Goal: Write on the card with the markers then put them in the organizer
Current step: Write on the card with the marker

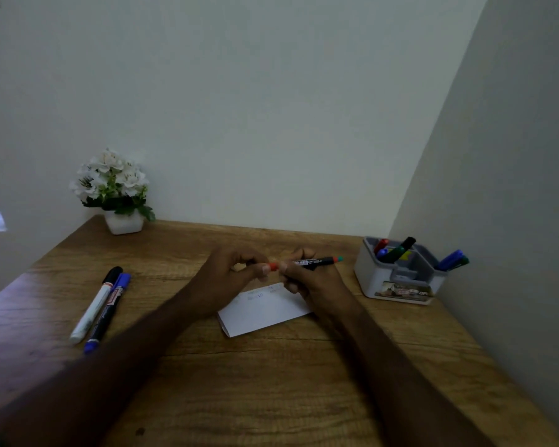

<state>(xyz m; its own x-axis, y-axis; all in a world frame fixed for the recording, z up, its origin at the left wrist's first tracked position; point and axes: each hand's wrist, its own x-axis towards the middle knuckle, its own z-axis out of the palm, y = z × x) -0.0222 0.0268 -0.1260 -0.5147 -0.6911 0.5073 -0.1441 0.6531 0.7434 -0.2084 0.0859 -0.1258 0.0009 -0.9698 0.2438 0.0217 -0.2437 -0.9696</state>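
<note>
Red-capped marker (307,262) held level above the card (265,309) — right hand (310,279) clamped on the barrel, left hand (229,279) pinching the red cap (273,266). Card lies mid-table, faint writing on it. Risk: a hard pull jerks the tip, inking fingers or card. Organizer (397,275) far right; two markers (100,304) lie left on the table (271,382).

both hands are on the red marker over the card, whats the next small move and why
Probably pull the red cap off with the left hand while the right hand steadies the marker. The cap looks seated or nearly so, and the card below shows only faint marks. If it is being recapped, this changes.
</note>
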